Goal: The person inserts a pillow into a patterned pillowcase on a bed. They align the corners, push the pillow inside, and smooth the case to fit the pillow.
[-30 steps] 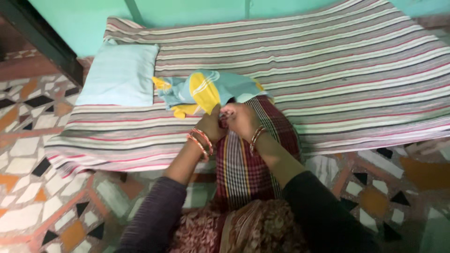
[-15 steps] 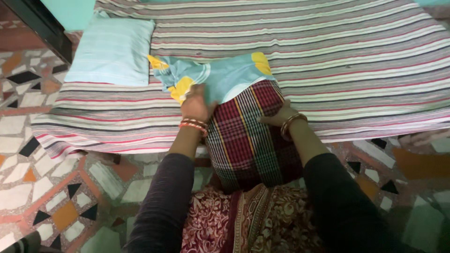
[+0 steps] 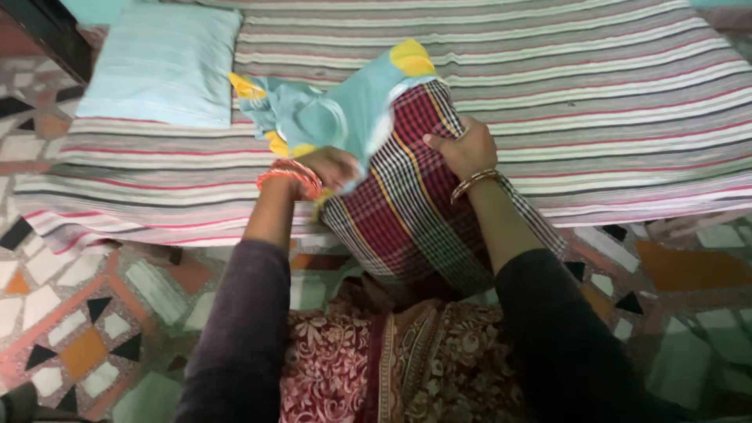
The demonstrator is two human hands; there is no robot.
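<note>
A pillow in dark red checked cloth (image 3: 407, 204) stands tilted against the bed's front edge, its top end partly inside a light blue pillowcase with yellow patches (image 3: 337, 113). My left hand (image 3: 329, 166) grips the open edge of the pillowcase on the pillow's left side. My right hand (image 3: 464, 147) clasps the pillow's upper right side, just below the pillowcase edge. Both wrists carry red and gold bangles.
The bed is covered with a striped sheet (image 3: 611, 102). A second pillow in pale blue (image 3: 160, 66) lies at its back left. A patterned tile floor (image 3: 86, 329) runs along the near side, and a dark post (image 3: 47, 31) stands at the upper left.
The pillow has been lifted and tipped further onto the bed. The pillowcase has slid over more of its top end, and both hands moved up along the pillow's sides.
</note>
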